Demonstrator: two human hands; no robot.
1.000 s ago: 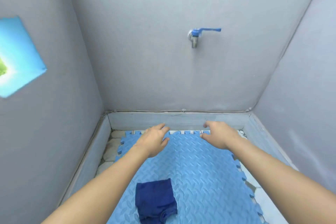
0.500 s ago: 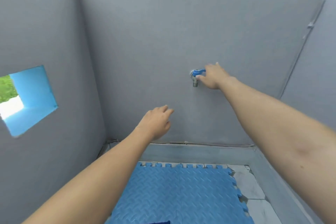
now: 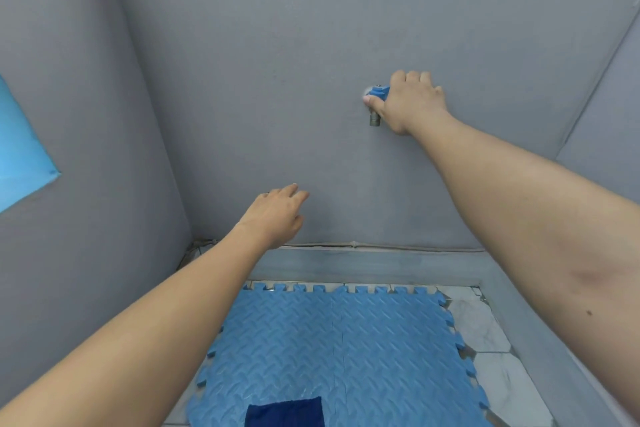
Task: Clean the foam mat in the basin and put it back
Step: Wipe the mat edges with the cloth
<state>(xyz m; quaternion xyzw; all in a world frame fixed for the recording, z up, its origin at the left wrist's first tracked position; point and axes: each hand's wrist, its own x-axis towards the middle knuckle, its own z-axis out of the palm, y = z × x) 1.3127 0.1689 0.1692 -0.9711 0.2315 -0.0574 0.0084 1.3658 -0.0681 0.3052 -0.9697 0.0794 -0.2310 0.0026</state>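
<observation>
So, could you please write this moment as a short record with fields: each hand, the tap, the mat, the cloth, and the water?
right hand: grips the blue lever of the tap on the back wall
left hand: held in the air in front of the wall, fingers relaxed, holding nothing
foam mat: blue, lying flat on the basin floor
cloth: dark blue, on the mat's near edge
water: none visible running from the tap

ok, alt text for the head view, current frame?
A person's right hand grips the blue lever of a wall tap on a grey wall; the left hand hangs open in mid-air. Below, a blue interlocking foam mat carries a dark blue cloth.
</observation>
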